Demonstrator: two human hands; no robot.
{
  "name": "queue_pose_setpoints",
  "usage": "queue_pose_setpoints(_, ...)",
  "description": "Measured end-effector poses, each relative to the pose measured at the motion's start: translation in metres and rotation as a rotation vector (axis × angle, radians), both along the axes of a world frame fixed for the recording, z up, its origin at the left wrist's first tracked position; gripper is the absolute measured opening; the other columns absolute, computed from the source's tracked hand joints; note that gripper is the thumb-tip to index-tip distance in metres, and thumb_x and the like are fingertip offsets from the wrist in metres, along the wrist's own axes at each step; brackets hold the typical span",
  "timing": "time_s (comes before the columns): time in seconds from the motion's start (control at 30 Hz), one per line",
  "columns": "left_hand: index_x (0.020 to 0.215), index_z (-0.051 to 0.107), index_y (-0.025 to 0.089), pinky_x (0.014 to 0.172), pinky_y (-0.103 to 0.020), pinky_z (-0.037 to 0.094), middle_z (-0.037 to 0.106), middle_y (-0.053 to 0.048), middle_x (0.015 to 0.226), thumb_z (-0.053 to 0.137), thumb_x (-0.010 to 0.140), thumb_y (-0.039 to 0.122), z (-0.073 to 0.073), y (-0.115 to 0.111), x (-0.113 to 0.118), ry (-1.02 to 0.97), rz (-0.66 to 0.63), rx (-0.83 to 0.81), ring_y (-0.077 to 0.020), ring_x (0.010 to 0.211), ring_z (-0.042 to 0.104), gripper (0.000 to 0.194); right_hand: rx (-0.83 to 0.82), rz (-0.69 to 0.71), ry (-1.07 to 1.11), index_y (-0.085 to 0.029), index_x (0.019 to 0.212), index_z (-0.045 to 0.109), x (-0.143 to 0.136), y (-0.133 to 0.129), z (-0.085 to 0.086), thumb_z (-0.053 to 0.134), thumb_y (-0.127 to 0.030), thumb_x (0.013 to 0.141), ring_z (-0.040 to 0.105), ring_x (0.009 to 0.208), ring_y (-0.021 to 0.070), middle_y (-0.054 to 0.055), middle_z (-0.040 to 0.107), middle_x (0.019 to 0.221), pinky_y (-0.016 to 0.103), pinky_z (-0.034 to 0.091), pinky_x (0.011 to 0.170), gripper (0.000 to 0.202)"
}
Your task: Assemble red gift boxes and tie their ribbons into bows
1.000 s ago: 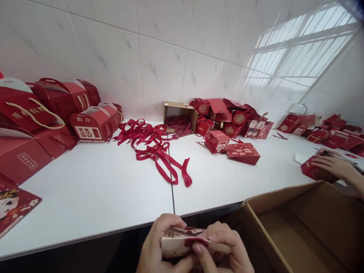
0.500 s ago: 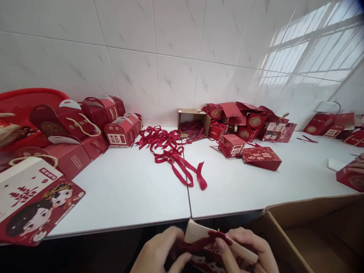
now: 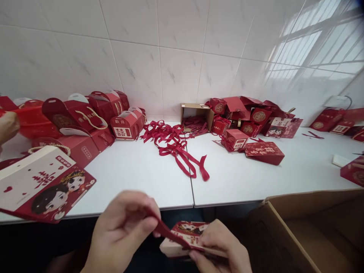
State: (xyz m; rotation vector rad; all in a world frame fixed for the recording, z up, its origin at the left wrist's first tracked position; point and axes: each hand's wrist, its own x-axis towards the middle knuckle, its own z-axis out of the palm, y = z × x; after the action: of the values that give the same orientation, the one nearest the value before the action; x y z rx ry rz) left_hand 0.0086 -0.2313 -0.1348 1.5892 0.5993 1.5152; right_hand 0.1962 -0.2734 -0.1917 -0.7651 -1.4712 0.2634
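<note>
Low at the front, beyond the table's edge, my right hand (image 3: 226, 246) grips a small red-and-cream gift box (image 3: 193, 227) with cartoon figures printed on it. A dark red ribbon (image 3: 172, 233) runs from the box up to the left. Its upper end is pinched between thumb and fingers of my left hand (image 3: 122, 227), and the stretch between the hands looks fairly taut. My right thumb presses near where the ribbon meets the box. Fingers cover part of the box, and its underside is hidden.
A pile of red ribbons (image 3: 166, 132) lies mid-table before a small carton (image 3: 210, 113). Red gift boxes (image 3: 127, 125) and a large gift bag (image 3: 48, 185) stand left, more boxes (image 3: 264, 151) right. A cardboard box (image 3: 284, 227) adjoins the table. Another person's hand (image 3: 8, 127) is at far left.
My left hand has moved up and left, drawing the ribbon out from the box. The box has turned in my right hand, showing its printed face. The view has shifted slightly.
</note>
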Motion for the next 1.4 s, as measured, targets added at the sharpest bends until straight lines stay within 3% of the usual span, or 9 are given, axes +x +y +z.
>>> queue_pose_setpoints(0.1,0.094,0.064,0.025,0.055,-0.019,0.054,0.065,0.003,0.076,0.067,0.077,0.002,0.014,0.011,0.011,0.045,0.077,0.101,-0.0108,0.061,0.064,0.029,0.024,0.106,-0.072,-0.020,0.095,0.055,0.006,0.003,0.004,0.067,-0.009,0.078,0.059,0.057,0.0140,0.002,0.063,0.069,0.027,0.052,0.053,0.024)
queue_pose_setpoints(0.23,0.079,0.072,0.019,0.058,-0.014,0.052,0.069,0.000,0.068,0.069,0.075,0.002,0.015,0.025,0.012,0.252,-0.141,0.030,-0.0094,0.061,0.065,0.018,-0.003,0.125,-0.071,-0.019,0.095,0.053,0.010,0.003,0.001,0.068,-0.003,0.075,0.061,0.062,0.0148,0.003,0.063,0.072,0.029,0.053,0.056,0.029)
queue_pose_setpoints(0.43,0.106,0.071,0.019,0.077,-0.024,0.055,0.071,-0.009,0.098,0.058,0.084,0.009,0.006,0.021,0.009,0.459,-0.368,-0.155,-0.0173,0.087,0.068,0.027,0.006,0.147,-0.029,-0.019,0.094,0.054,0.009,0.005,-0.003,0.066,-0.003,0.077,0.059,0.062,0.0134,0.002,0.062,0.073,0.028,0.053,0.057,0.026)
queue_pose_setpoints(0.6,0.088,0.077,0.022,0.070,-0.020,0.052,0.067,-0.006,0.089,0.065,0.082,0.019,0.003,0.013,0.012,0.572,-0.312,-0.237,-0.0123,0.076,0.064,0.014,-0.003,0.155,-0.042,-0.019,0.093,0.053,0.009,0.007,-0.001,0.067,-0.003,0.077,0.059,0.063,0.0133,0.001,0.061,0.073,0.028,0.053,0.058,0.026)
queue_pose_setpoints(0.8,0.089,0.078,0.019,0.066,-0.020,0.054,0.074,-0.006,0.083,0.070,0.078,0.026,-0.004,0.005,0.017,0.480,-0.253,-0.561,-0.0164,0.075,0.068,0.015,-0.022,0.167,-0.072,-0.019,0.092,0.054,0.007,0.010,-0.002,0.067,-0.001,0.075,0.060,0.065,0.0143,0.002,0.062,0.074,0.029,0.052,0.059,0.028)
queue_pose_setpoints(0.9,0.088,0.078,0.019,0.065,-0.020,0.054,0.075,-0.005,0.082,0.072,0.076,0.026,-0.006,0.004,0.019,0.417,-0.256,-0.649,-0.0168,0.074,0.069,0.015,-0.032,0.164,-0.073,-0.019,0.093,0.053,0.007,0.011,-0.002,0.067,0.000,0.074,0.060,0.064,0.0142,0.002,0.061,0.074,0.029,0.051,0.058,0.030)
queue_pose_setpoints(1.23,0.093,0.072,0.019,0.072,-0.027,0.051,0.070,-0.006,0.086,0.066,0.081,0.020,-0.022,0.009,0.012,0.396,-0.402,-0.348,-0.0173,0.079,0.064,0.014,-0.058,0.169,-0.038,-0.019,0.092,0.055,0.010,0.009,-0.002,0.067,-0.004,0.076,0.059,0.064,0.0146,0.003,0.061,0.074,0.029,0.050,0.057,0.026)
queue_pose_setpoints(1.4,0.095,0.066,0.018,0.077,-0.033,0.051,0.065,-0.008,0.090,0.067,0.074,0.015,-0.035,0.009,0.015,0.310,-0.511,-0.186,-0.0204,0.084,0.061,0.021,-0.035,0.115,-0.004,-0.018,0.087,0.057,0.006,0.009,-0.001,0.069,-0.014,0.079,0.060,0.057,0.0136,0.002,0.062,0.068,0.027,0.050,0.054,0.015)
